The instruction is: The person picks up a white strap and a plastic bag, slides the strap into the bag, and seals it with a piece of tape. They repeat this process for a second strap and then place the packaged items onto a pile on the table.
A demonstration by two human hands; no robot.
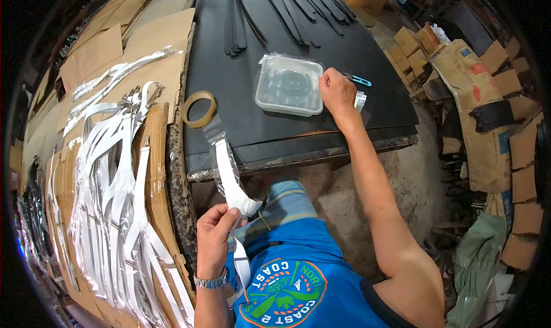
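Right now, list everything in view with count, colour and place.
board: one, black, centre
tape roll: one, tan, board's left edge
box: one, clear, on board
tool: one, blue, right of box
strips: many, black, board's far end
cardboard: several sheets, tan, left
straps: many, white, on cardboard
strap: one, white, in clear sleeve, below board
watch: one, silver, left wrist
left hand: one, grips strap
right hand: one, on board beside box

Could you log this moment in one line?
left hand: holds white strap | right hand: on table beside clear box | tape roll: table edge
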